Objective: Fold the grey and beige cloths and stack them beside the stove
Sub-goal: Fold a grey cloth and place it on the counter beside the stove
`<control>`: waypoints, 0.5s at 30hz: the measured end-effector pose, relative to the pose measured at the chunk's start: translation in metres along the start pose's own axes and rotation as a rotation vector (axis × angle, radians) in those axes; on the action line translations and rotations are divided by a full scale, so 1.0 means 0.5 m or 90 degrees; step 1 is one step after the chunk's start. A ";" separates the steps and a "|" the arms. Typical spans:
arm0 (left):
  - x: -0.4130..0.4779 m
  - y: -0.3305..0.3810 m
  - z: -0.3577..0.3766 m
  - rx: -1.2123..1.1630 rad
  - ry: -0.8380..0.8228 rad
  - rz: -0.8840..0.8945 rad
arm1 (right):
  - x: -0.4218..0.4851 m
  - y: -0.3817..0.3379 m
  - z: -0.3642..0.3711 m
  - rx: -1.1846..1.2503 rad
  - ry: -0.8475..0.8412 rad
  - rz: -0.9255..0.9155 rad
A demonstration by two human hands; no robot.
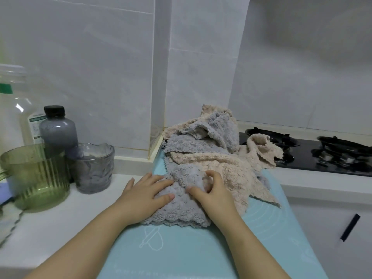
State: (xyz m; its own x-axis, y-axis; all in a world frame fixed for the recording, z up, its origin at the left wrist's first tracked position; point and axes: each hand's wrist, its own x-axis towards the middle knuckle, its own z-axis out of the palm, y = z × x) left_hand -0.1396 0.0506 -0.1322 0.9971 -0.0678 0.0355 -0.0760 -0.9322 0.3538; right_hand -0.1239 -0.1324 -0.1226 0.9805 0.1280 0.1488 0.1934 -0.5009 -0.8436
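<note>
A light blue silicone mat (pixel 181 248) lies under both hands. The black gas stove (pixel 302 156) sits beyond the right hand (pixel 213 196), with the crumpled beige cloth (pixel 227 168) reaching onto it. The left hand (pixel 145 196) presses flat on the grey cloth (pixel 181 210). Just beside it, the right hand's curled fingers grip a fold of that cloth. A green ribbed glass (pixel 36 178) stands left of the left hand.

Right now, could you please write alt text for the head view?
The left hand lies flat on a crumpled grey cloth and the right hand pinches it, on a pale blue mat. A beige cloth lies tangled behind it, reaching the black stove at right.
</note>
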 end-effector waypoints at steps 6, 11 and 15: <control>0.011 -0.004 0.000 -0.016 0.009 0.011 | 0.001 -0.006 0.014 -0.193 -0.046 -0.030; 0.010 -0.016 -0.007 -0.047 0.032 0.010 | 0.014 -0.008 0.007 -0.140 -0.059 0.002; 0.004 -0.004 0.002 -0.029 0.050 -0.004 | 0.014 -0.019 0.009 -0.120 -0.050 0.075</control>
State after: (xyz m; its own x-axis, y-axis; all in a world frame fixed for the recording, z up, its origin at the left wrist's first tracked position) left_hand -0.1372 0.0520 -0.1337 0.9938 -0.0322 0.1063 -0.0721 -0.9152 0.3965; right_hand -0.1191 -0.1230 -0.1157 0.9925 0.1219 0.0072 0.0873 -0.6669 -0.7400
